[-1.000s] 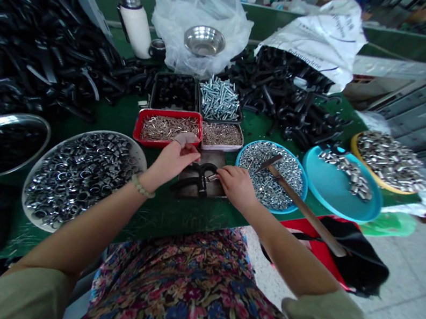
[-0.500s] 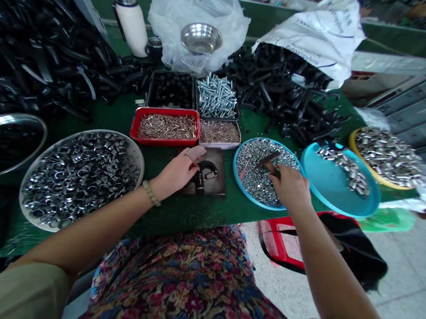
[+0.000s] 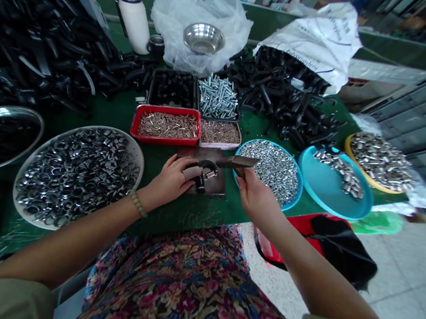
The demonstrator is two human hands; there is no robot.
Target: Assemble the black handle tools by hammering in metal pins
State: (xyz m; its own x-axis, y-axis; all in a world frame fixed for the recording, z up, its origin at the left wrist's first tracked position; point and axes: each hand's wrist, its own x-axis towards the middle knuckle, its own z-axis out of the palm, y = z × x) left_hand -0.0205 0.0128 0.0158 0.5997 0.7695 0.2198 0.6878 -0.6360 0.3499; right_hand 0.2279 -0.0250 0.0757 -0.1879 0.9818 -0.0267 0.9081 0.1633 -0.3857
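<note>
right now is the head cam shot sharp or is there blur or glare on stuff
Head view: wide-angle distortion bows the green table; the steel bowl catches glare on its rim; the hammer in the right hand is fairly sharp; the yellow plate softens toward the right edge.

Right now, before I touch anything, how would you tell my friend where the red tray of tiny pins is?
Start at the long green table and find the person's left hand. Just beyond that hand sits a shallow red tray full of thin metal pins. It is the only red tray there, and the tray to its right holds much finer bits.
</note>
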